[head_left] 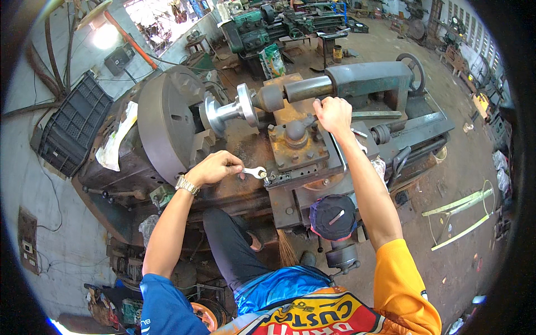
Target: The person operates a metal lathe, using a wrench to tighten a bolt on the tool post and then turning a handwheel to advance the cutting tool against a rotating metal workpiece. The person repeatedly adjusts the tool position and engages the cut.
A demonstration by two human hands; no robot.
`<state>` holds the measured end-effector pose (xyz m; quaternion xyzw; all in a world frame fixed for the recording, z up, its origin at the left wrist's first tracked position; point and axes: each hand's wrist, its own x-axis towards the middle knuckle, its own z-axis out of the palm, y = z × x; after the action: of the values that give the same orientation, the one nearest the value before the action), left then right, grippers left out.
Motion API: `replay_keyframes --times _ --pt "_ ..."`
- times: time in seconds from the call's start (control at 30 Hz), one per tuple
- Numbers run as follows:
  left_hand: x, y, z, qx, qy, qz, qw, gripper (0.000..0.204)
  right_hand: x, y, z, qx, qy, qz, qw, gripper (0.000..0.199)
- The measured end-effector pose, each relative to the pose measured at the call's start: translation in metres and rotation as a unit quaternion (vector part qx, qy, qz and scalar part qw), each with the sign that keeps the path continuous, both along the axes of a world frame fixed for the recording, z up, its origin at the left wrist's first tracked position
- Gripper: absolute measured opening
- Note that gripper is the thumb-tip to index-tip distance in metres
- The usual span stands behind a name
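Note:
My left hand [215, 167], with a metal-banded watch on its wrist, is closed on an open-end wrench [255, 172]. The wrench's jaw is at a small bolt [266, 180] on the left edge of the lathe's tool slide. Beyond the tool post [297, 146] and its rounded knob [296, 132], my right hand [335, 115] is closed in a fist; what lies inside it is hidden. A shiny flanged metal workpiece [227, 111] sits between the big round chuck [162, 125] and the tailstock [368, 78].
A dark cloth-covered round top [333, 218] stands nearest me at the carriage. A white rag [118, 137] lies over the headstock, and a black plastic crate [75, 125] leans by the wall. Another green lathe [251, 33] stands at the back. Pale strips [460, 215] lie on the right floor.

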<state>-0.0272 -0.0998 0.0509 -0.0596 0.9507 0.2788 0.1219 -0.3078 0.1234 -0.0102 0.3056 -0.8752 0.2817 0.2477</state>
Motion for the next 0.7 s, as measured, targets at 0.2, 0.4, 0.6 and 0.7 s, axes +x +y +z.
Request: replay_keyframes --times 0.2,0.4,0.6,0.7 --pt "-0.015 -0.004 -0.008 -0.005 -0.016 -0.056 0.998 0.026 0.001 -0.001 0.000 -0.014 0.021 -0.004 1.000 0.047" --pt "-0.018 -0.015 -0.016 0.005 -0.054 -0.064 0.996 0.027 0.000 -0.001 -0.001 -0.021 0.032 -0.001 0.999 0.049" --pt "-0.022 -0.024 -0.017 0.050 -0.060 -0.059 0.995 0.026 -0.001 -0.001 -0.002 -0.028 0.039 0.001 0.999 0.049" --pt "-0.025 -0.027 -0.016 0.065 -0.058 -0.059 0.994 0.027 -0.001 -0.001 -0.002 -0.026 0.041 -0.001 0.999 0.048"
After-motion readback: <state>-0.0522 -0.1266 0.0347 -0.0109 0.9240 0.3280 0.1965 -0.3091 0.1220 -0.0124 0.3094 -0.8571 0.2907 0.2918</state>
